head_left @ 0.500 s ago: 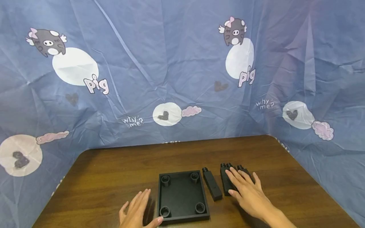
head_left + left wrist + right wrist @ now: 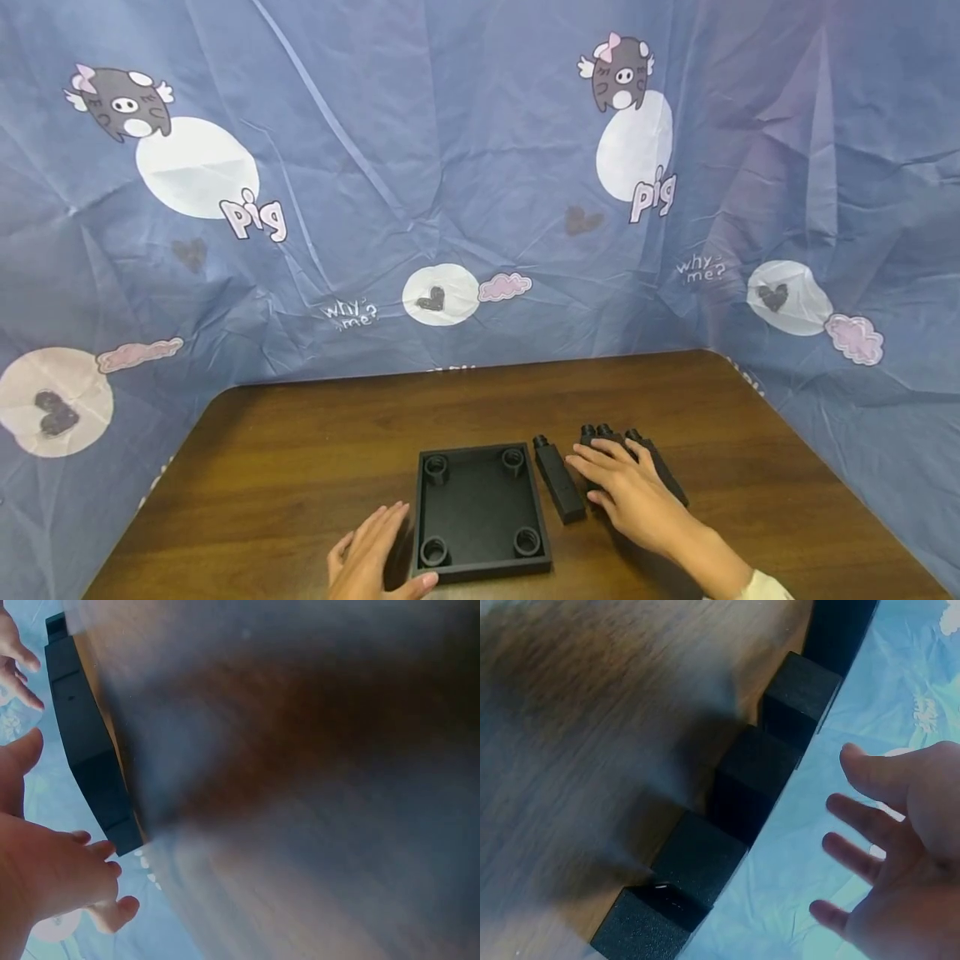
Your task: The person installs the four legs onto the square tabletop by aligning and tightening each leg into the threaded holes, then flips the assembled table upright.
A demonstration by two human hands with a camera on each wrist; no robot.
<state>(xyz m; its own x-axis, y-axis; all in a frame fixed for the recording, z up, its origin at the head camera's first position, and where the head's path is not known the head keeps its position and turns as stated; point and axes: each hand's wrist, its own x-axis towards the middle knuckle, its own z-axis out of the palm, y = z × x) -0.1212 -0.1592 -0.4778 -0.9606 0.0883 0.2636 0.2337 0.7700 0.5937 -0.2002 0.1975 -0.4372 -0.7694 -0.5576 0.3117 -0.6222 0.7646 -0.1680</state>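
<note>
A square black tray-like panel (image 2: 480,512) with a raised rim lies on the table, a threaded round socket at each corner. Beside its left edge is my left hand (image 2: 369,557), fingers extended and the thumb near the front left corner; whether it touches is unclear. Right of the panel lies one black leg (image 2: 559,483) with a threaded end pointing away. Over further similar legs (image 2: 666,471) my right hand (image 2: 637,498) is held with fingers spread, partly hiding them. In the right wrist view the leg ends (image 2: 701,855) stand in a row, apart from the fingers.
The brown wooden table (image 2: 322,433) has rounded far corners. Behind it and along its sides hangs a blue printed cloth (image 2: 480,183) with pigs, hearts and clouds.
My right hand has shifted left across the legs, uncovering more of the rightmost one. The left hand has moved slightly right toward the panel. The panel and legs keep their places.
</note>
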